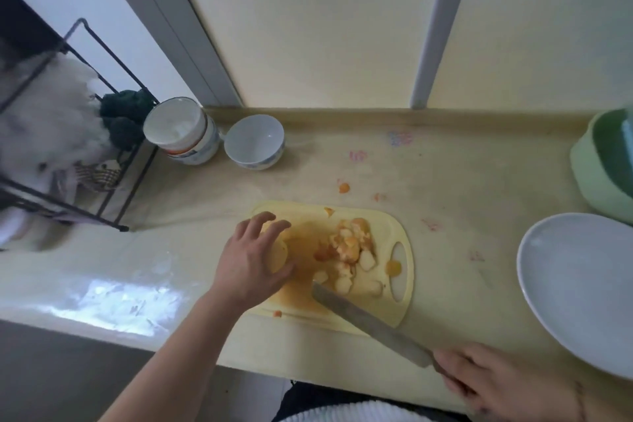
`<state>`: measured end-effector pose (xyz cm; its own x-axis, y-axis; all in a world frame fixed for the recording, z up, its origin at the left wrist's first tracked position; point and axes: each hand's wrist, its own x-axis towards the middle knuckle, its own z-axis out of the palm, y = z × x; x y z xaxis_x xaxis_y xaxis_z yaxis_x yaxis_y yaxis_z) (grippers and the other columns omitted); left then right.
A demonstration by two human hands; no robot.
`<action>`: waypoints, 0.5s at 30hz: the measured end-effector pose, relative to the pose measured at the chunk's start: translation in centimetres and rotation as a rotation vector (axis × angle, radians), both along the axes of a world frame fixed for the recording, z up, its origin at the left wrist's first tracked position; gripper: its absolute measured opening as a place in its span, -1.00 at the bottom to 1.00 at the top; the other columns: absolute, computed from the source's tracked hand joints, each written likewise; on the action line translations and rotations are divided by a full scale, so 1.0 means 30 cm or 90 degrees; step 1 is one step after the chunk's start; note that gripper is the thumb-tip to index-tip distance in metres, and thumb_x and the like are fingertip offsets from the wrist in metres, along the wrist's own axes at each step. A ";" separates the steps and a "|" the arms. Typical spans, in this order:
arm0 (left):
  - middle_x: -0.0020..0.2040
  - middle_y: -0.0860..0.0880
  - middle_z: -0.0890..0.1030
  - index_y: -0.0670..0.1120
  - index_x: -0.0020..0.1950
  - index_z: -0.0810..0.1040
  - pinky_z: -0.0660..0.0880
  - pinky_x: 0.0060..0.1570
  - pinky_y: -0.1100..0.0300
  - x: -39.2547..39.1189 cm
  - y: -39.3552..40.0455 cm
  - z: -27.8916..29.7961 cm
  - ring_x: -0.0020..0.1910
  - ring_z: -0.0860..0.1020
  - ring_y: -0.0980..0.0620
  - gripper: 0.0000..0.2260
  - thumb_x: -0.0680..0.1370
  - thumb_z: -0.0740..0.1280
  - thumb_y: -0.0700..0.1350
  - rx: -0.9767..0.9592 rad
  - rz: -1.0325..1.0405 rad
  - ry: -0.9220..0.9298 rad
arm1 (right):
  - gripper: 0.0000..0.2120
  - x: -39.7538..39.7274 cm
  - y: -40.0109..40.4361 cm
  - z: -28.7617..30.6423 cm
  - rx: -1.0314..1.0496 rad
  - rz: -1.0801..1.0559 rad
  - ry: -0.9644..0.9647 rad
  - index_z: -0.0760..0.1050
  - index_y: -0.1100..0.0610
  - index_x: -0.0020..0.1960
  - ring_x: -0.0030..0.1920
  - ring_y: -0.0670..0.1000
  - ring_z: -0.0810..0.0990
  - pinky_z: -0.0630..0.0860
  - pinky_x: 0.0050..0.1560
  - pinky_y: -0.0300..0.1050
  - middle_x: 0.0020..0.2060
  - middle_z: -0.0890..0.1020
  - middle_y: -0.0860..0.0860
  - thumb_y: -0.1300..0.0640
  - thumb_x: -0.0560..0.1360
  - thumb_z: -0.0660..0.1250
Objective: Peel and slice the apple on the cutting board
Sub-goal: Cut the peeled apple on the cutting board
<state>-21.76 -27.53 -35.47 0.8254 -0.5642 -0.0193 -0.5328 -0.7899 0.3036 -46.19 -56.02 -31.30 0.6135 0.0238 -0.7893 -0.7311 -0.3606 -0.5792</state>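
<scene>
A pale yellow cutting board [397,233] lies on the counter in the middle of the head view. A pile of cut apple pieces and peel [349,250] sits on its right half. My left hand [250,260] is over the board's left part, fingers spread above a peeled pale apple piece [279,253]; whether it touches the piece is unclear. My right hand [503,384] grips the handle of a long knife [370,322] at the counter's front edge. The blade points up-left, its tip near the lowest apple pieces.
A grey plate [579,288] lies at the right, with a green container [606,164] behind it. A white bowl [255,142] and a tub with a white lid [178,128] stand at the back left by a black wire rack [102,79]. Peel scraps [344,187] dot the counter.
</scene>
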 end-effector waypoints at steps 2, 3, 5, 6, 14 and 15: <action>0.34 0.00 0.50 0.09 0.32 0.55 0.57 0.12 -0.05 -0.004 0.012 -0.021 0.25 0.46 -0.13 -0.45 0.38 0.44 0.26 0.008 -0.006 0.018 | -0.44 0.046 -0.002 -0.021 0.058 -0.007 0.059 0.54 0.03 -0.14 -0.29 -0.05 0.47 0.46 -0.15 -0.21 -0.24 0.61 -0.07 -0.47 0.28 0.23; 0.31 0.00 0.53 0.07 0.30 0.57 0.58 0.08 -0.05 -0.005 0.016 -0.028 0.23 0.48 -0.14 -0.46 0.37 0.43 0.26 0.007 -0.010 0.014 | -0.45 0.072 -0.002 -0.030 0.066 0.001 0.064 0.51 0.12 -0.15 -0.31 -0.04 0.44 0.45 -0.18 -0.23 -0.24 0.59 -0.05 -0.40 0.34 0.23; 0.24 0.00 0.56 0.03 0.27 0.59 0.61 0.00 -0.06 -0.005 0.021 -0.040 0.16 0.52 -0.16 -0.50 0.37 0.45 0.17 0.000 -0.009 0.014 | -0.48 0.113 0.002 -0.032 0.052 0.012 0.041 0.46 0.16 -0.19 -0.37 -0.03 0.40 0.41 -0.28 -0.19 -0.32 0.55 -0.05 -0.32 0.45 0.19; 0.23 0.00 0.57 0.02 0.26 0.60 0.62 -0.03 -0.05 -0.007 0.022 -0.044 0.14 0.53 -0.16 -0.52 0.37 0.47 0.12 -0.008 -0.004 0.016 | -0.49 0.131 0.000 -0.033 0.042 0.008 0.041 0.45 0.13 -0.23 -0.39 -0.01 0.38 0.37 -0.32 -0.15 -0.35 0.53 -0.06 -0.34 0.45 0.17; 0.23 0.01 0.56 0.01 0.25 0.59 0.62 -0.12 0.02 -0.016 0.003 -0.058 0.14 0.52 -0.14 -0.58 0.41 0.52 -0.01 -0.013 0.025 0.009 | -0.53 0.261 -0.011 -0.037 0.067 0.021 0.051 0.32 0.05 -0.25 -0.52 -0.03 0.12 0.07 -0.55 -0.23 -0.49 0.30 -0.04 -0.34 0.52 0.05; 0.23 0.01 0.56 0.01 0.26 0.59 0.62 -0.13 0.03 -0.017 0.002 -0.060 0.13 0.52 -0.13 -0.58 0.41 0.52 -0.02 -0.011 0.026 0.009 | -0.52 0.268 -0.013 -0.042 0.074 0.011 0.054 0.32 0.05 -0.24 -0.53 -0.04 0.11 0.06 -0.55 -0.24 -0.48 0.29 -0.03 -0.36 0.51 0.05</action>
